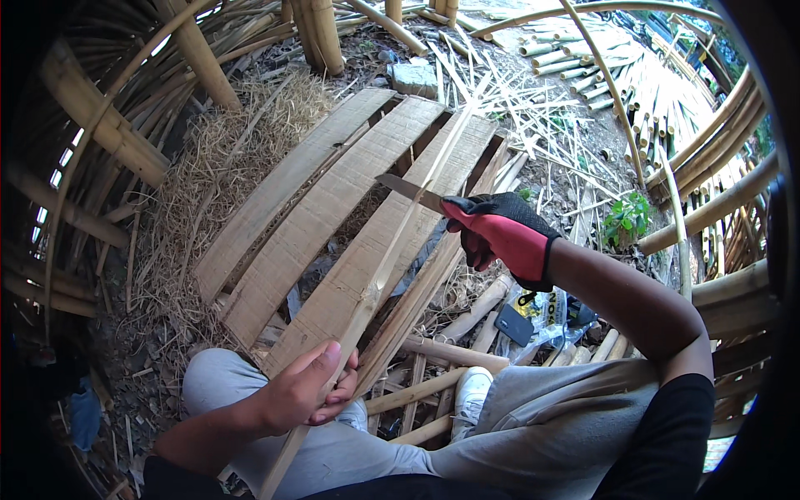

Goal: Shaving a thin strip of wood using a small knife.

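Note:
A long, pale bamboo strip [361,315] slants from my lap out over a low slatted wooden platform [292,225]. My bare left hand [300,387] is closed round its near part, thumb on top. In a red and black work glove, my right hand [507,237] grips a knife [407,189] farther along. The blade points left and crosses the strip, apparently touching it. Around that crossing the strip looks thinner and lighter than near my left hand. The knife's handle is hidden inside the glove.
Dry shavings [192,183] are heaped left of the platform. To the right lie a dark phone [514,326] and a clear plastic bag [546,310], near a small green plant [627,218]. Cut bamboo poles [575,62] lie at the far right, and a stone block [414,78] sits behind the platform.

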A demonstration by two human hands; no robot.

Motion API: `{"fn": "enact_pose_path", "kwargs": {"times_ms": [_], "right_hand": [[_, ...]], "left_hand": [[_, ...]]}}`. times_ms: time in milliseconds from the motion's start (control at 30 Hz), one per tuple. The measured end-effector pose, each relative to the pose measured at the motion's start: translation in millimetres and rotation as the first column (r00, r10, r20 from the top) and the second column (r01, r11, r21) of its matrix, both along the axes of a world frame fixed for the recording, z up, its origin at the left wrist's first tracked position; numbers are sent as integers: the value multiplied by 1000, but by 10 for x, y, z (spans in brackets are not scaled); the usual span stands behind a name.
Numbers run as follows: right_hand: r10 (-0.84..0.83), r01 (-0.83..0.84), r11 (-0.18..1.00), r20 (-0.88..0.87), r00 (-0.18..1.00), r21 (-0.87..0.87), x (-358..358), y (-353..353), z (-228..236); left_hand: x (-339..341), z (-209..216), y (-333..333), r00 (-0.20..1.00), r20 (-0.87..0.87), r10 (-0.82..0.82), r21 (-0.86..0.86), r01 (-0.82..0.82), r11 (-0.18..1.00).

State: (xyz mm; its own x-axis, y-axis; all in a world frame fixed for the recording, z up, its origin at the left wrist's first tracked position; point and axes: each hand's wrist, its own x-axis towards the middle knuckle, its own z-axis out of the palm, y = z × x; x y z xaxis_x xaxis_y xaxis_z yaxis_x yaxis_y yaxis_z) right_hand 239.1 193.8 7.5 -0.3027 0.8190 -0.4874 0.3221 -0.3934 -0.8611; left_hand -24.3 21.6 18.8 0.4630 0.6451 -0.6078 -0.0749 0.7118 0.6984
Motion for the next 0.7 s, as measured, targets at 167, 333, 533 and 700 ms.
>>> {"fn": "enact_pose_path", "kwargs": {"times_ms": [167, 333, 533, 700], "right_hand": [[33, -31, 987, 7, 999, -160, 155, 110, -113], [-95, 84, 988, -90, 991, -127, 356, 286, -178], [143, -149, 988, 124, 982, 42, 422, 526, -155], [200, -541, 719, 615, 763, 436, 276, 787, -67]], "left_hand": [[52, 26, 1, 988, -59, -139, 20, 141, 990], [61, -27, -55, 992, 1, -124, -58, 124, 991], [-47, -122, -39, 994, 30, -102, -147, 105, 984], [36, -184, -78, 957, -255, -141, 61, 162, 985]]}}
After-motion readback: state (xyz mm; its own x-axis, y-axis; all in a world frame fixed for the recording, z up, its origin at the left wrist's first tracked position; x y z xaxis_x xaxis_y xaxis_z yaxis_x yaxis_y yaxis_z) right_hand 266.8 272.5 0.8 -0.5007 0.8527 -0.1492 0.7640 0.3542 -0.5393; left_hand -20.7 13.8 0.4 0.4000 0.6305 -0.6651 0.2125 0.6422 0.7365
